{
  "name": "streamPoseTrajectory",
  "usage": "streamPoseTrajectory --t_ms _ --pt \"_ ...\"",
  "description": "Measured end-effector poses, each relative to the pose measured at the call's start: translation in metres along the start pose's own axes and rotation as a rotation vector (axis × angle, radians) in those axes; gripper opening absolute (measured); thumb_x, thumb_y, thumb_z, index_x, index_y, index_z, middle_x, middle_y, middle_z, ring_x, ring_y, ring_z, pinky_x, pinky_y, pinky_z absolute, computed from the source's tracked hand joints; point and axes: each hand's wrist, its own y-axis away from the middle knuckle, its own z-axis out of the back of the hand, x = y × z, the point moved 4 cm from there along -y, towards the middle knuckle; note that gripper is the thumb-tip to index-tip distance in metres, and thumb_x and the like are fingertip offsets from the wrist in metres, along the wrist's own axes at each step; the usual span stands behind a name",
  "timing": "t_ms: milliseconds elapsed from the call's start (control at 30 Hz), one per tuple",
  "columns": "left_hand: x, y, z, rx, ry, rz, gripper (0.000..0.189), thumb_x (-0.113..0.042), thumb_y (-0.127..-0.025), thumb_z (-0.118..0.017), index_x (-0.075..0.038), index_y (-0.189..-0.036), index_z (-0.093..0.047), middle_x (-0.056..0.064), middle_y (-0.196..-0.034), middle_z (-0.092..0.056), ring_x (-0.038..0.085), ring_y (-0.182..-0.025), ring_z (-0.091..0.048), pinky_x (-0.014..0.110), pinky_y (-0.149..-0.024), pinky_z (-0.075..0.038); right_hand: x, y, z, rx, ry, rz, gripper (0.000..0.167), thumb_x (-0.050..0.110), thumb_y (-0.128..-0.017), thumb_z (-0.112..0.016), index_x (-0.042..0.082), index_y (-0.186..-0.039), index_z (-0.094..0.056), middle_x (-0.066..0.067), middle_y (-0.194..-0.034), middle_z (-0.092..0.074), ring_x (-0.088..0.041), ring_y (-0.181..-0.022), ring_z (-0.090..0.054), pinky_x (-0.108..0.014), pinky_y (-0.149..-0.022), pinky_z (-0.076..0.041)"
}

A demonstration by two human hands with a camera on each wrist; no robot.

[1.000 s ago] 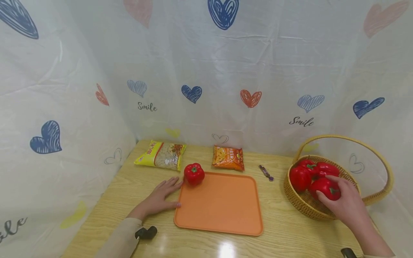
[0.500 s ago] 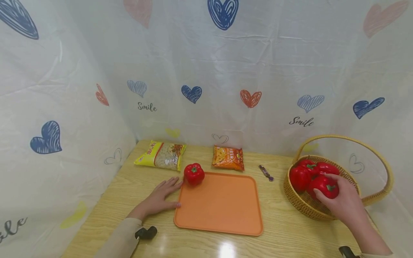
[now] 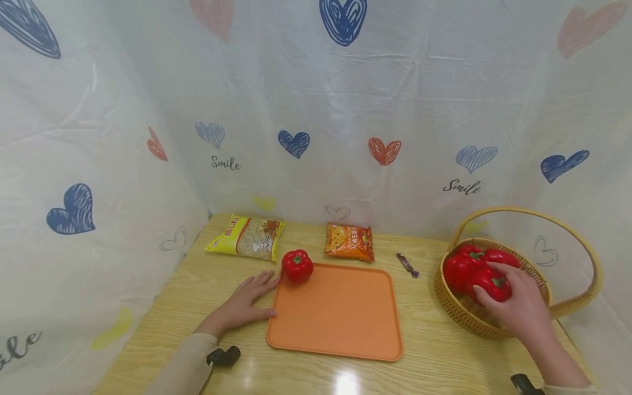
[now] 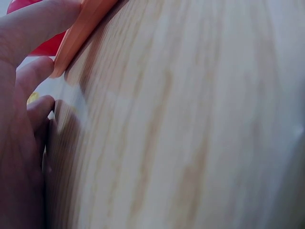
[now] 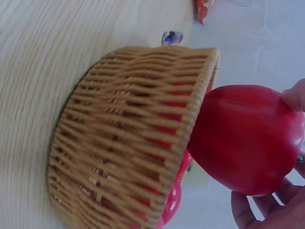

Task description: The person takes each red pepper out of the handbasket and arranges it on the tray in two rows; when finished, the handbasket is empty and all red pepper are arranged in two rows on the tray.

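Observation:
My right hand grips a red bell pepper at the wicker basket, thumb on the near side and fingers on the far side. In the right wrist view this bell pepper is lifted partly above the basket rim, its lower end still behind the weave. Several other red bell peppers lie inside the basket. At the left edge of an orange tray, my left hand lies with fingers spread, its thumb and fingertips touching the rim. Another red bell pepper stands in the tray's far left corner.
Behind the tray lie a yellow snack bag and an orange snack packet. A small purple-wrapped candy is between tray and basket. The basket's tall handle arches over its far right side. A patterned curtain hangs behind the table.
My right hand has shifted a little left and up with the bell pepper in its grip. My left hand, the tray and the pepper on it have stayed put.

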Motion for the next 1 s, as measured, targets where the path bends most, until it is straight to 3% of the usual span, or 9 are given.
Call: streamPoseTrajectory --t_ms 500,1000 --pt "-0.001 0.001 0.0 -0.003 -0.001 -0.004 0.082 -0.051 -0.09 -0.073 -0.015 -0.157 -0.042 0.015 -0.166 -0.027 0.039 -0.154 -0.017 0.059 -0.123 -0.009 0.021 -0.006 -0.006 0.021 -0.032 0.027 0.067 0.028 -0.085 -0.083 0.001 -0.139 -0.053 -0.033 -0.135 -0.05 -0.053 -0.118 -0.04 -0.077 -0.076 -0.05" --pt "-0.001 0.001 0.0 -0.003 -0.004 -0.01 0.082 -0.051 -0.09 -0.072 -0.014 -0.157 -0.042 0.015 -0.165 -0.028 0.039 -0.154 -0.018 0.059 -0.123 -0.009 0.045 -0.013 -0.019 0.008 -0.047 0.099 0.061 0.026 -0.085 -0.083 0.005 -0.137 -0.057 -0.028 -0.135 -0.054 -0.048 -0.12 -0.042 -0.075 -0.084 -0.046"
